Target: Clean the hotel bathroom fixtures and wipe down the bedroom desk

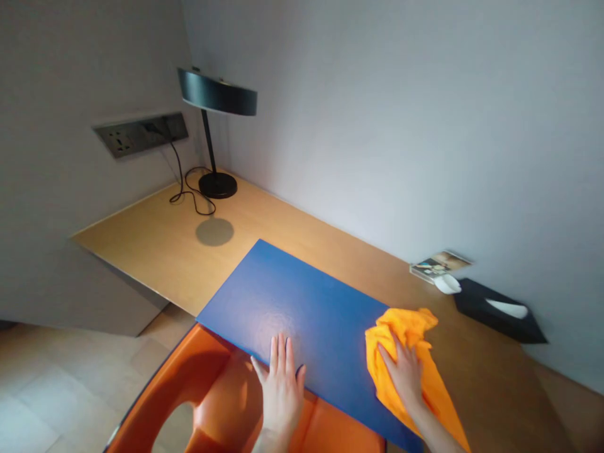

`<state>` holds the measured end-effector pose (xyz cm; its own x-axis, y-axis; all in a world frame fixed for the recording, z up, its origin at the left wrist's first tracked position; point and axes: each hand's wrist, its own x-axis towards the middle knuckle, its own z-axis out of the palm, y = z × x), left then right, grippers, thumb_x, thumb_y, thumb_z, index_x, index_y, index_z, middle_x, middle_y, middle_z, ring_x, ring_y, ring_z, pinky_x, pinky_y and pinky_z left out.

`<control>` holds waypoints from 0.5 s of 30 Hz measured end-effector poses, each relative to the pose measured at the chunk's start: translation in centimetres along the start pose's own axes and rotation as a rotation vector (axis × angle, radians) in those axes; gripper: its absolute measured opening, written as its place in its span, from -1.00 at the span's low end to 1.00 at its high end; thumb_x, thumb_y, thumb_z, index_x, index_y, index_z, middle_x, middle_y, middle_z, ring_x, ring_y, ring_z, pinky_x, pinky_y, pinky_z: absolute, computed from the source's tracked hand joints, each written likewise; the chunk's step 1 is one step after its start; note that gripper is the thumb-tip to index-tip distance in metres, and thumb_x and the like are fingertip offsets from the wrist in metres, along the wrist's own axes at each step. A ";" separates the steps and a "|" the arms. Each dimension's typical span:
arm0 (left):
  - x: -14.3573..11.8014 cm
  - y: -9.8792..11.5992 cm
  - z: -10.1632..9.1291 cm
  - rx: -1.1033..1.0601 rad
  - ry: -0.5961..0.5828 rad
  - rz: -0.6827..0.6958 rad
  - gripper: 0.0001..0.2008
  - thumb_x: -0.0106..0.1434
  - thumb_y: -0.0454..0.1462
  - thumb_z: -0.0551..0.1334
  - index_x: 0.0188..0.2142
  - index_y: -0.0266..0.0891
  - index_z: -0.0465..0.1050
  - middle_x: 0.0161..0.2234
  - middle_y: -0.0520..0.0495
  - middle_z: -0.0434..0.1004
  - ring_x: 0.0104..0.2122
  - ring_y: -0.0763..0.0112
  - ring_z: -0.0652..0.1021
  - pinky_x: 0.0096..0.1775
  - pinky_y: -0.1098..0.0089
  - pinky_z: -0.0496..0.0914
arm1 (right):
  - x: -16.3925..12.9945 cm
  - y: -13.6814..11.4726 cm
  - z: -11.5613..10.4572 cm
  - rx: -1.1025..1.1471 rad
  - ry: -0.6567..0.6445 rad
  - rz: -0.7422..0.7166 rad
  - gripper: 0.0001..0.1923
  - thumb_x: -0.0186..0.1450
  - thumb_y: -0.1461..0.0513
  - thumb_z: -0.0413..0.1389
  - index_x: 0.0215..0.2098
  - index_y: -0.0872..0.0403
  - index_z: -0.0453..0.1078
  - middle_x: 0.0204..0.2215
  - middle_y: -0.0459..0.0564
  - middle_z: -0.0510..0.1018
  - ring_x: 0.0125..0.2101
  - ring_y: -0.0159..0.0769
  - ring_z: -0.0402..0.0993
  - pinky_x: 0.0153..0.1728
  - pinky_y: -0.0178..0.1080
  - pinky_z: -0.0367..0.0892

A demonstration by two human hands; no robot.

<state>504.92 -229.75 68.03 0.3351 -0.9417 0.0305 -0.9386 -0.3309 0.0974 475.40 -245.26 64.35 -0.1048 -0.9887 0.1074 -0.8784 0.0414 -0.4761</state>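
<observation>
A blue desk mat (302, 308) lies at an angle across the wooden desk. My left hand (282, 387) rests on the mat's near edge with its fingers stretched out, holding nothing. At the mat's right end, my right hand (404, 371) presses on a bunched orange cloth (408, 322), its fingers curled into the fabric. Part of the cloth hangs down past my forearm toward the bottom of the view. Whatever lies under the cloth is hidden.
A black desk lamp (218, 185) stands at the back left, its cord running to a wall socket panel (141, 134). Along the wall on the right are a booklet (440, 264), a white cup (447, 284) and a black tissue box (495, 311). An orange chair (226, 390) stands at the front.
</observation>
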 end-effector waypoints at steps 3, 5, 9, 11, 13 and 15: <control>-0.8 -1.6 -0.3 0.001 -0.072 0.137 -0.44 0.43 -0.23 0.06 0.39 -0.27 0.26 0.44 -0.35 0.06 0.43 -0.17 0.15 0.26 -0.59 -0.16 | 2.2 -12.2 3.7 -0.128 -0.055 0.001 -0.41 0.26 -0.23 0.06 0.14 -0.25 0.54 0.23 0.30 0.47 0.31 0.53 0.22 0.16 0.49 0.14; -0.8 -2.0 -0.2 0.004 -0.066 0.154 -0.42 0.44 -0.21 0.05 0.41 -0.29 0.22 0.45 -0.37 0.02 0.44 -0.19 0.12 0.25 -0.61 -0.13 | 4.2 -22.2 7.1 -0.071 -0.216 -0.157 -0.35 0.35 -0.16 0.07 0.26 -0.03 0.47 0.31 0.32 0.39 0.36 0.46 0.14 0.28 0.44 0.03; -0.4 -2.0 0.0 -0.018 -0.116 0.192 -0.42 0.43 -0.28 0.07 0.42 -0.17 0.21 0.43 -0.37 0.12 0.42 -0.28 0.15 0.20 -0.68 -0.13 | 2.1 -37.3 12.7 0.143 -0.494 -0.692 -0.42 0.38 -0.12 0.16 0.27 -0.07 0.45 0.35 0.06 0.40 0.41 0.12 0.11 0.42 0.27 -0.17; -0.8 -2.8 0.0 -0.055 -0.195 0.243 -0.40 0.39 -0.34 0.09 0.41 -0.06 0.25 0.37 -0.34 0.28 0.38 -0.33 0.23 0.19 -0.69 -0.07 | -1.1 -40.1 13.7 0.231 -0.643 -0.965 -0.45 0.34 -0.09 0.24 0.22 -0.09 0.49 0.31 -0.04 0.45 0.42 0.00 0.13 0.46 0.17 -0.22; -1.6 -4.9 -0.5 -0.091 -0.248 0.290 -0.42 0.38 -0.36 0.10 0.37 -0.09 0.32 0.31 -0.32 0.38 0.34 -0.24 0.32 0.25 -0.54 0.10 | -3.3 -39.2 12.9 0.299 -0.745 -1.082 -0.48 0.31 -0.03 0.30 0.19 -0.07 0.52 0.27 -0.09 0.51 0.41 -0.10 0.16 0.47 0.03 -0.20; -2.2 -8.1 -1.6 -0.123 -0.220 0.352 -0.49 0.40 -0.36 0.08 0.30 -0.15 0.44 0.28 -0.28 0.43 0.31 -0.01 0.40 0.32 -0.20 0.25 | -3.8 -34.6 10.7 0.325 -0.781 -1.028 -0.49 0.30 0.04 0.31 0.17 0.03 0.54 0.23 -0.02 0.55 0.39 -0.14 0.21 0.46 -0.08 -0.06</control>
<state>511.93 -224.92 68.81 -0.0414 -0.9908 -0.1285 -0.9713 0.0098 0.2376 511.18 -244.43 71.10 0.9241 -0.3762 0.0676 -0.2343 -0.6972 -0.6775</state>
